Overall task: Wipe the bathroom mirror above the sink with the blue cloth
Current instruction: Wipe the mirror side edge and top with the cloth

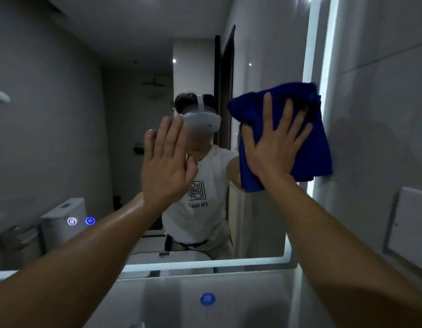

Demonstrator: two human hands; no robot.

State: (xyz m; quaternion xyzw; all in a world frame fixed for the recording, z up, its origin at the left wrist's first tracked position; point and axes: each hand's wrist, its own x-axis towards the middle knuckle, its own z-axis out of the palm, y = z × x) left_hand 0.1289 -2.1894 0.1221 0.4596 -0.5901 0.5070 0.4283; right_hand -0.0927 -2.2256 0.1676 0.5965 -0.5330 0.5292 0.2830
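The bathroom mirror [63, 138] fills most of the view, with a lit strip along its right and bottom edges. My right hand [275, 147] presses the blue cloth [316, 147] flat against the glass near the mirror's right edge, fingers spread over the cloth. The cloth hangs folded below and beside the palm. My left hand [167, 162] is raised at the mirror's middle, flat and empty, with the fingers together; I cannot tell whether it touches the glass. The mirror reflects a person in a white shirt wearing a headset.
Two small glowing touch buttons [81, 221] sit low on the mirror's left side. A grey tiled wall with a white wall-mounted box [408, 226] lies to the right. Below the mirror is a glossy wall panel with a blue round sticker [207, 299].
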